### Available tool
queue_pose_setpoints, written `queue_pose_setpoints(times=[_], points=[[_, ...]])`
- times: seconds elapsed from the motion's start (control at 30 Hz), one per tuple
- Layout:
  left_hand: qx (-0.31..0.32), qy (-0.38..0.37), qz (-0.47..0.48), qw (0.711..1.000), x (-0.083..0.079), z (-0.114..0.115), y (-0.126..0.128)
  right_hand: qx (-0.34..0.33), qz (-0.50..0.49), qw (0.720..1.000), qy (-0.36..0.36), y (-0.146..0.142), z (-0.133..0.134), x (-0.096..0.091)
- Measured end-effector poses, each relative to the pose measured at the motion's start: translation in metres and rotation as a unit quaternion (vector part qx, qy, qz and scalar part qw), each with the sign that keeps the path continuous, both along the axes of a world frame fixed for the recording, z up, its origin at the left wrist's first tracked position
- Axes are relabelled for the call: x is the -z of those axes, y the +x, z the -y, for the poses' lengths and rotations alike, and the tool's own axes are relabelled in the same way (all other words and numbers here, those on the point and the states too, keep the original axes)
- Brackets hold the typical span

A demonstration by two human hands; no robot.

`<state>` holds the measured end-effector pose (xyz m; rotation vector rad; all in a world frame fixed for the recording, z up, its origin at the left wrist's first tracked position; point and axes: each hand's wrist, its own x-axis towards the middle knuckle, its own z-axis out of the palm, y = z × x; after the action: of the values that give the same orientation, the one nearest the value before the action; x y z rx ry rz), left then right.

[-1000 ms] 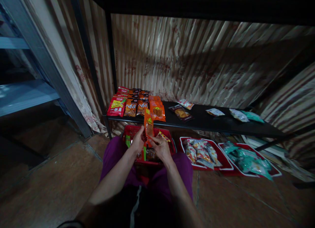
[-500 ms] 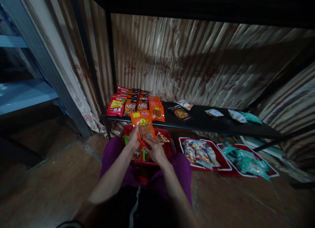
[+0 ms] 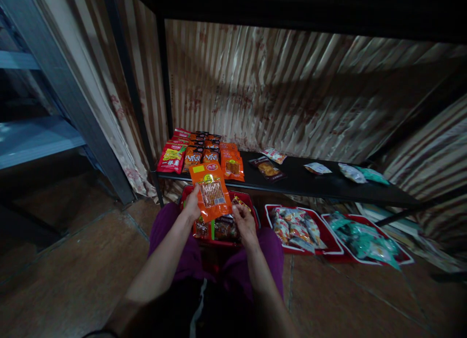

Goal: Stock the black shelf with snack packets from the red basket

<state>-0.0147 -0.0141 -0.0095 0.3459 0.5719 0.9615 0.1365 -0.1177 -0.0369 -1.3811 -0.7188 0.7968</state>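
Observation:
An orange snack packet (image 3: 211, 194) with a clear window showing brown sticks is held up over the red basket (image 3: 249, 198) between my knees. My left hand (image 3: 192, 205) grips its left edge, thumb on the front. At the lower right edge of the packet is my right hand (image 3: 245, 224), its fingers bent together and pinching the corner. Beneath, the basket holds several mixed packets, partly hidden by the orange one and my hands. Just behind, similar orange packets (image 3: 232, 167) lie in a row on the black shelf (image 3: 295, 177).
Red packets (image 3: 171, 157) and black-and-orange packets (image 3: 193, 158) fill the shelf's left end. A dark packet (image 3: 268, 169) and several pale ones lie farther right. Two more red baskets, one with white-and-orange packets (image 3: 297, 226), one with green packets (image 3: 372, 240), stand on the floor. A shelf post (image 3: 160, 85) rises at left.
My right hand has shifted from the packet's bottom edge to its lower right corner. The packet has come slightly down and left, its front now more fully visible.

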Motion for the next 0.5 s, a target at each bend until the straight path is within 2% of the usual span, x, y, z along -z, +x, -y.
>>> queue_pose_setpoints(times=[0.07,0.17,0.33,0.5], points=[[0.009,0.0,-0.003,1.0,0.001,0.001,0.001,0.01,-0.088,0.996,-0.023,-0.003,0.0,-0.001],[0.022,-0.003,-0.005,1.0,0.002,0.002,0.004,-0.042,-0.168,0.985,-0.023,-0.009,0.001,-0.005],[0.05,0.01,0.01,0.999,0.003,0.0,0.003,-0.037,-0.197,0.98,-0.017,-0.01,0.0,-0.005],[0.012,0.05,0.005,0.999,0.004,-0.002,0.0,-0.029,-0.199,0.98,-0.015,-0.007,0.001,0.0]])
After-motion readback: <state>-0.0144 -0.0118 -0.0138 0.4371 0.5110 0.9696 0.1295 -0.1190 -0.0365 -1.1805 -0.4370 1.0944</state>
